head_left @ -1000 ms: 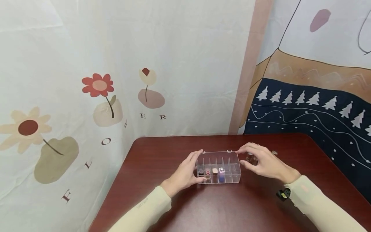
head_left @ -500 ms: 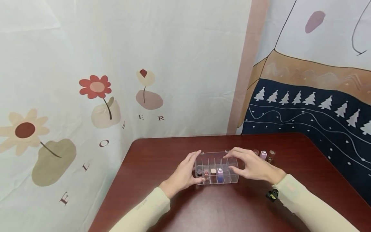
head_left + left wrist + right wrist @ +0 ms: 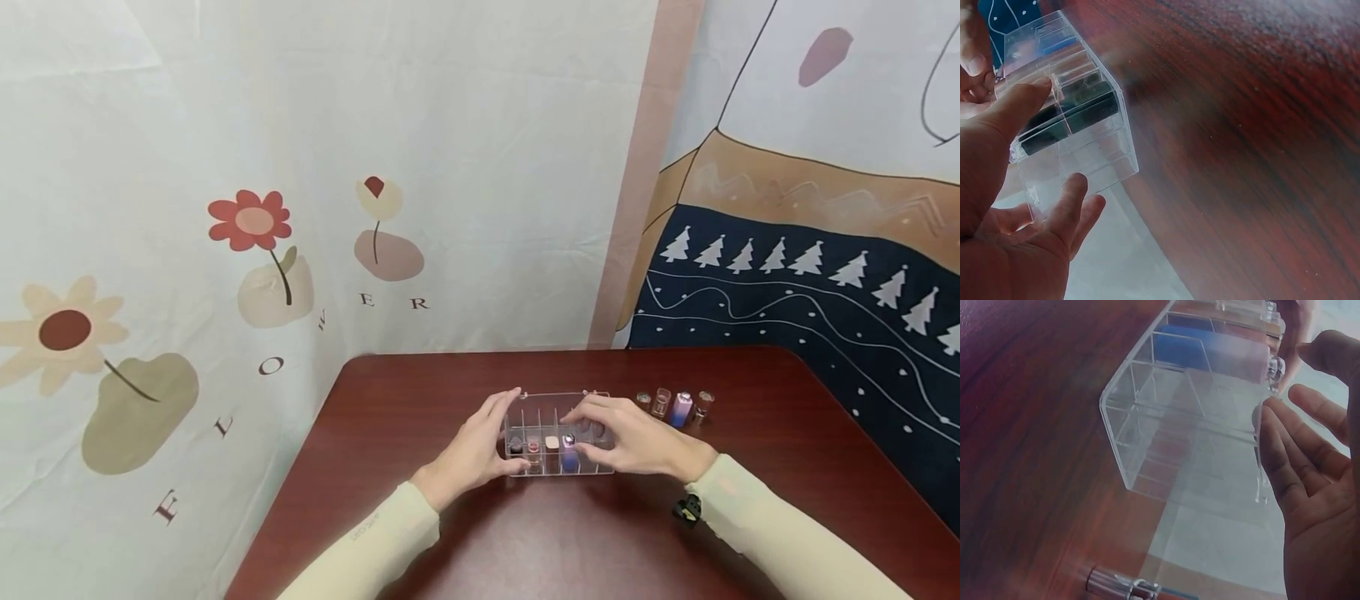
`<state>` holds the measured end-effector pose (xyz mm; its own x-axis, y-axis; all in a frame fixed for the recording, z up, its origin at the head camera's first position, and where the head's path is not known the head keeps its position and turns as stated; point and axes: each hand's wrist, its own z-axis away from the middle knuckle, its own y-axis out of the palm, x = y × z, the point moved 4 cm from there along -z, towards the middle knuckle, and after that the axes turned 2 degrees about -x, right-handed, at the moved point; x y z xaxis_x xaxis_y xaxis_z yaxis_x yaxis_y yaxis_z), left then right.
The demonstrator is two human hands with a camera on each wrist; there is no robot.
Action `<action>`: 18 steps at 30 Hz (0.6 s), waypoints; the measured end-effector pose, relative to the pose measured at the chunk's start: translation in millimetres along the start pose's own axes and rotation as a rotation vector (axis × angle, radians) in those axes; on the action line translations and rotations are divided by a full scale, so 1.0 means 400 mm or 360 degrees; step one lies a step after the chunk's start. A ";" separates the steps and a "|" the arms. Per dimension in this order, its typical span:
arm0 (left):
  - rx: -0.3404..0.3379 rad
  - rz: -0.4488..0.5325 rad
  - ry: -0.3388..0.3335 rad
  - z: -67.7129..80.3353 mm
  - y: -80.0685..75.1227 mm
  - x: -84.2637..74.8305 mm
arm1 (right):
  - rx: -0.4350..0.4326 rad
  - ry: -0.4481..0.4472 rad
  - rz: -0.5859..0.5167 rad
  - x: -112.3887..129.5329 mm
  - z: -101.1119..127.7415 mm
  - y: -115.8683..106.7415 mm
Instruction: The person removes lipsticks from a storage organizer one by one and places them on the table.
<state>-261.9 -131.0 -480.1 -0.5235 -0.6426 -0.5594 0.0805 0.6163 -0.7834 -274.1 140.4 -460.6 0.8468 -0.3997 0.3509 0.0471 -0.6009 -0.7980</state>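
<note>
From the head camera, a clear plastic organizer box (image 3: 558, 433) is sitting at the middle of a dark red desk (image 3: 570, 533). The left hand (image 3: 474, 451) is cupping the box's left end, fingers curved against it. The right hand (image 3: 633, 437) is lying over the box's right part, fingers relaxed and reaching toward a purple bottle (image 3: 570, 451) inside. Four small bottles (image 3: 672, 406) are standing just right of the box.

From the left wrist, the left hand (image 3: 1016, 206) is gripping the box (image 3: 1075, 134), thumb on top, fingers beneath its end.

From the right wrist, the right hand (image 3: 1310, 469) is hovering wide beside the box (image 3: 1175, 425), fingertips at its rim.
</note>
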 end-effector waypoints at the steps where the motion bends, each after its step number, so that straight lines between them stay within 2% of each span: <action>1: -0.0001 -0.0002 0.0001 0.000 0.000 0.000 | -0.0001 -0.0009 -0.0001 0.000 -0.001 0.004; 8: -0.0014 -0.0032 0.0023 -0.001 0.001 0.001 | 0.0006 -0.0050 0.0019 -0.002 -0.006 0.025; 15: -0.0007 -0.0009 0.0022 -0.002 0.007 0.005 | 0.0065 0.0045 -0.0076 -0.012 -0.007 0.043; 18: -0.0005 0.0018 0.0023 -0.002 0.007 0.006 | 0.0058 0.0041 -0.0060 -0.014 -0.007 0.047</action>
<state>-263.5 -130.3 -483.4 -0.5350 -0.6290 -0.5640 0.0839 0.6247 -0.7763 -279.6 129.7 -476.2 0.8301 -0.3953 0.3932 0.0983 -0.5904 -0.8011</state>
